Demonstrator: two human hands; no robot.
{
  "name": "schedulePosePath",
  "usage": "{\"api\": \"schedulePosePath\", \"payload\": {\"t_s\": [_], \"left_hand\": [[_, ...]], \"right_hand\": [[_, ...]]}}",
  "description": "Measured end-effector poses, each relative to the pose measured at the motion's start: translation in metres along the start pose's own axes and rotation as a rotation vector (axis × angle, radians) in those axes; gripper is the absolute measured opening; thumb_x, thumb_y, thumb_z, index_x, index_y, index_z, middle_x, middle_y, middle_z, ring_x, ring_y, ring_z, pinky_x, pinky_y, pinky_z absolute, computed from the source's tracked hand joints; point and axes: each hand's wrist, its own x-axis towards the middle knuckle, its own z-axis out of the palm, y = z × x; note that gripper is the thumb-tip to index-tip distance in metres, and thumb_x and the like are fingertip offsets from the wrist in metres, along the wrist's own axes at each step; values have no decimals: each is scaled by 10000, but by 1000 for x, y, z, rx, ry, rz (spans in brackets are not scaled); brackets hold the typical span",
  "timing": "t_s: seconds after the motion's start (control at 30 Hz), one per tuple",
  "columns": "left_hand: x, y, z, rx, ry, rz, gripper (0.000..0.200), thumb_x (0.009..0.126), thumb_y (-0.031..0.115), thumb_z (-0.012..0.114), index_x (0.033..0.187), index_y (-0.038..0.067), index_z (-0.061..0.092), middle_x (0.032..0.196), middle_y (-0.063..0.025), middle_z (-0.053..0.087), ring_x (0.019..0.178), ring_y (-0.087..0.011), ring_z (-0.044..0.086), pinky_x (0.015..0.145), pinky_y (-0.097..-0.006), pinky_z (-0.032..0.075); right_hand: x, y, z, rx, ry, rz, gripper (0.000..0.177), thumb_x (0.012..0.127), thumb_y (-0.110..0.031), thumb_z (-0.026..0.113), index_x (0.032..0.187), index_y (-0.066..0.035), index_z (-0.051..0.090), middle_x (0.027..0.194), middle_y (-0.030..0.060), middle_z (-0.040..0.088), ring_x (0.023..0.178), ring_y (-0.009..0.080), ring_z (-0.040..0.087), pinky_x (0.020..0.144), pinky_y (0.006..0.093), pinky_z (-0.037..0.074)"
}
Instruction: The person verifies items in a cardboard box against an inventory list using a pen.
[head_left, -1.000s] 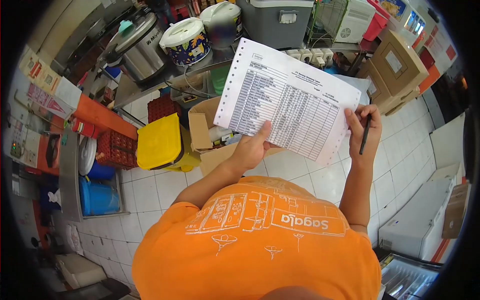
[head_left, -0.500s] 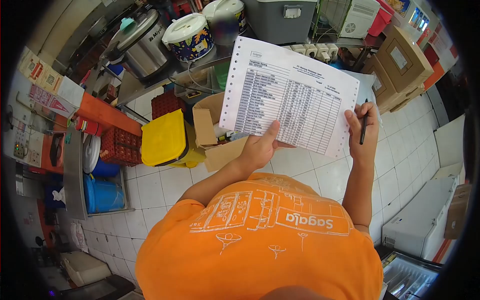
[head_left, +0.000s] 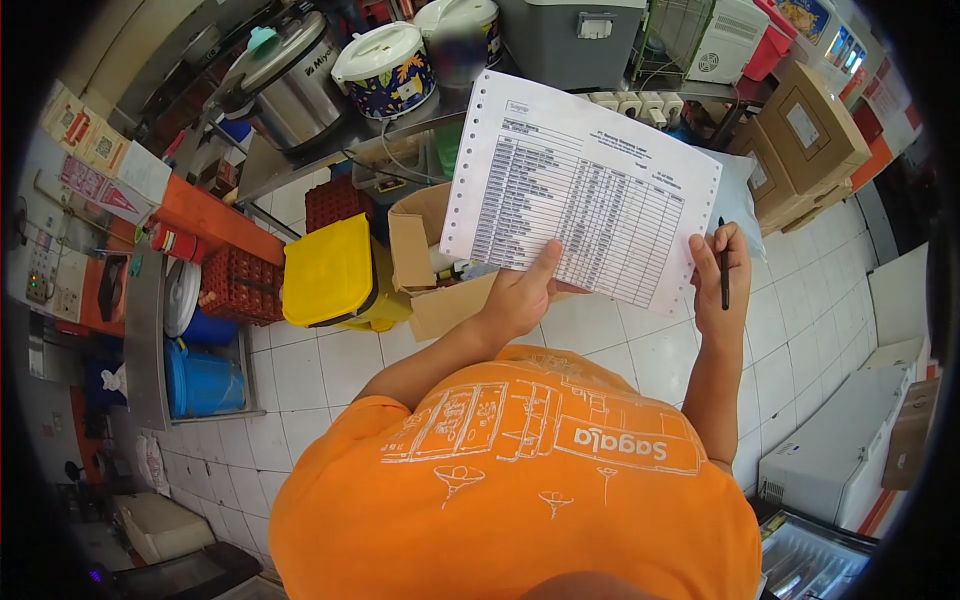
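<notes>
A printed form (head_left: 590, 190) with a ruled table and perforated side strips is held up in front of me, tilted down to the right. My left hand (head_left: 525, 290) pinches its lower edge, thumb on top and the other fingers mostly hidden beneath. At the sheet's right edge, my right hand (head_left: 720, 285) is closed around a black pen (head_left: 724, 265), which stands nearly upright. The thumb of that hand lies right by the paper's punched strip. Behind the sheet is an open cardboard box (head_left: 415, 240) with items inside.
A yellow lidded bin (head_left: 330, 270) stands on the tiled floor beside the box. Rice cookers (head_left: 385, 70) and a grey cooler box (head_left: 570, 40) line the metal counter. Stacked cartons (head_left: 810, 130) are at right, above a white chest freezer (head_left: 840, 440). Blue tubs (head_left: 205, 385) sit at left.
My right hand has moved slightly down and left with the pen, which has dropped a little along the sheet's edge. The left hand and form stay nearly still.
</notes>
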Motion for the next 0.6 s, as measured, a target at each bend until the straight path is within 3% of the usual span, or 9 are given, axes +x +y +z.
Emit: {"api": "schedulePosePath", "payload": {"t_s": [0.13, 0.23, 0.3, 0.6], "left_hand": [[-2, 4, 3, 79, 2, -8, 382, 951, 206, 317, 1284, 22, 278, 1228, -138, 449, 1099, -238, 494, 891, -369, 471], [-1, 3, 6, 169, -26, 48, 358, 922, 111, 403, 1254, 4, 322, 1207, -138, 464, 1079, -219, 504, 867, -333, 489], [-1, 2, 7, 231, -3, 88, 362, 869, 50, 503, 1212, 11, 395, 1161, -132, 496, 1000, -203, 547, 767, -295, 530], [-3, 5, 7, 275, -18, 62, 377, 872, 45, 491, 1226, 2, 369, 1156, -135, 502, 1005, -204, 547, 765, -274, 531]], "right_hand": [[-3, 1, 4, -61, -48, 15, 353, 764, -54, 666, 757, -125, 320, 677, -31, 408, 607, 15, 380, 526, 140, 340], [-3, 3, 5, -138, -34, -34, 363, 754, -40, 673, 738, -127, 320, 670, -39, 385, 603, 14, 363, 535, 135, 336], [-3, 2, 6, -155, -17, -36, 369, 750, -34, 676, 730, -128, 320, 669, -42, 376, 604, 13, 356, 540, 133, 335], [-5, -2, 6, -167, -13, -48, 367, 755, -17, 667, 732, -126, 317, 675, -35, 383, 623, 19, 383, 554, 134, 361]]}}
